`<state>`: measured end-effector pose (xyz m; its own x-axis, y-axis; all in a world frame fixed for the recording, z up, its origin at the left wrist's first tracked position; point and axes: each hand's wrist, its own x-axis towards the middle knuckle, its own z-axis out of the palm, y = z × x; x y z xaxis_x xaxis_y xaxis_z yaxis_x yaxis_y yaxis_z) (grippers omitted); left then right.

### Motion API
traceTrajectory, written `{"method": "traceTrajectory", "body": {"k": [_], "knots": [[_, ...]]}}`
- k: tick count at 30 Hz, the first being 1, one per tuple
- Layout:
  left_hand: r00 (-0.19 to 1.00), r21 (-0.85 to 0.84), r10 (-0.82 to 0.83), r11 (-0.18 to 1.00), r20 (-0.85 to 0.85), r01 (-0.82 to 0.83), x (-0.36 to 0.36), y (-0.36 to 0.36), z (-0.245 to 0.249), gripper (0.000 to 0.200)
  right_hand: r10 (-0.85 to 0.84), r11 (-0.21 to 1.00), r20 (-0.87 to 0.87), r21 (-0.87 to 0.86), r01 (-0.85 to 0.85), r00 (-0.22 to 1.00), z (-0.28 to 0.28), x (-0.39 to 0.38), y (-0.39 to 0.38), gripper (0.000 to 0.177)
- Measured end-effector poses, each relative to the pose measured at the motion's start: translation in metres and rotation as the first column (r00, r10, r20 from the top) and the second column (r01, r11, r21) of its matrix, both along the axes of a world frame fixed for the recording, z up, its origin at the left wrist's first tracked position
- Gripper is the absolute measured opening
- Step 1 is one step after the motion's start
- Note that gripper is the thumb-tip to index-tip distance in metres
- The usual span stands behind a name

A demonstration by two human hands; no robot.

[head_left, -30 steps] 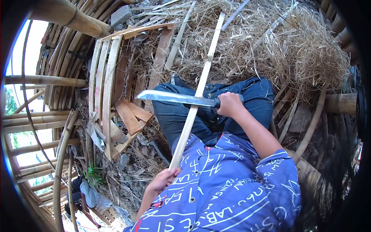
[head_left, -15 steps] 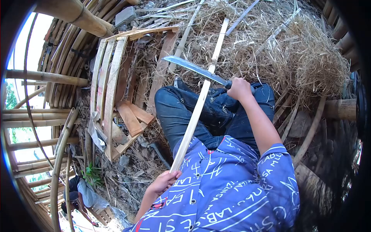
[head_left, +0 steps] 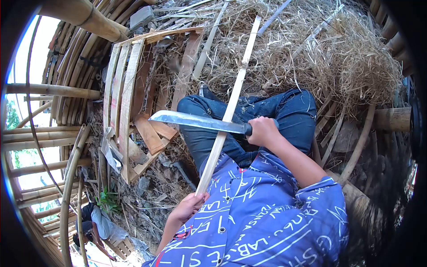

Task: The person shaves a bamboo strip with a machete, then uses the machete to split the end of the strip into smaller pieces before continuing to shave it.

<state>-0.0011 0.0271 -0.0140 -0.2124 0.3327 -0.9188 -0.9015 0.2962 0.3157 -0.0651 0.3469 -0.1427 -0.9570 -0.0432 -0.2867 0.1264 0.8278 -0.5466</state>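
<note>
My left hand (head_left: pixel 192 205) is closed around the near end of a long pale bamboo strip (head_left: pixel 240 80), close against my shirt. The strip slants up and away over my crossed legs toward the pile of shavings. In my right hand (head_left: pixel 263 131) is the dark handle of a machete (head_left: pixel 195 121), its long blade pointing left. That blade lies across the strip at about the height of my lap, and its broad tip reaches past my left knee.
Beside my left knee lies a broken wooden crate (head_left: pixel 126 89) with loose boards. Curly bamboo shavings (head_left: pixel 311 58) heap up ahead and to the right. Bamboo poles (head_left: pixel 53 91) frame the left side. Another person (head_left: pixel 95 227) crouches at lower left. A grey block (head_left: pixel 142 18) sits at the top.
The machete has slid along the strip toward my body, and its blade has swung to lie more level. My right hand came nearer with it; the left hand stays at the strip's end.
</note>
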Motion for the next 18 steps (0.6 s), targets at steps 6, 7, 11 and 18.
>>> {"method": "traceTrajectory", "body": {"k": [6, 7, 11, 18], "knots": [[1.0, 0.101, 0.009, 0.995, 0.028, -0.012, 0.001, -0.007, -0.008, 0.022, -0.25, 0.963, 0.011, 0.11, 0.248, 0.968, -0.014, -0.038, 0.028, 0.023], [1.0, 0.069, 0.003, 0.998, 0.016, -0.004, 0.002, -0.005, -0.007, 0.022, -0.264, 0.958, 0.015, 0.122, 0.26, 0.964, -0.022, -0.045, 0.035, 0.025], [0.999, 0.08, 0.01, 0.997, 0.034, -0.013, 0.002, -0.007, -0.009, 0.021, -0.331, 0.933, 0.065, 0.17, 0.317, 0.941, -0.026, -0.076, 0.063, 0.03], [1.0, 0.072, -0.021, 0.997, 0.022, 0.019, -0.006, 0.001, -0.005, 0.022, -0.366, 0.913, 0.049, 0.213, 0.348, 0.929, -0.036, -0.088, 0.07, 0.028]]}}
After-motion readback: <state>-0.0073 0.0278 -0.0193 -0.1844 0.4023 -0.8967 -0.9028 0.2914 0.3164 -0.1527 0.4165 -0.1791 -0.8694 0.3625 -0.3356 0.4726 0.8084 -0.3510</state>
